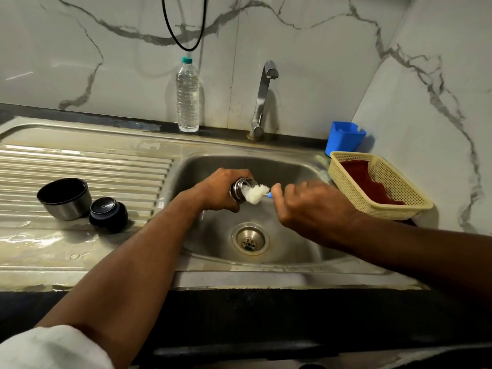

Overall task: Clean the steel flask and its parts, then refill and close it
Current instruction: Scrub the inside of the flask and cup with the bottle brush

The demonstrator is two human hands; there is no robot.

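My left hand [218, 189] grips the steel flask [238, 188] over the sink basin [298, 166], its mouth turned to the right; most of its body is hidden by my fingers. My right hand [311, 202] holds the blue handle of a bottle brush, whose white sponge head [254, 193] sits at the flask's mouth, partly inside. On the drainboard at the left stand the steel cup lid [65, 198], open side up, and the dark stopper [107, 214] beside it.
A clear water bottle [188, 95] with a teal cap stands at the back wall, left of the tap [262, 99]. At the sink's right are a blue plastic holder [344, 138] and a cream basket [399, 209] holding a red cloth. The drain [249, 238] lies below my hands.
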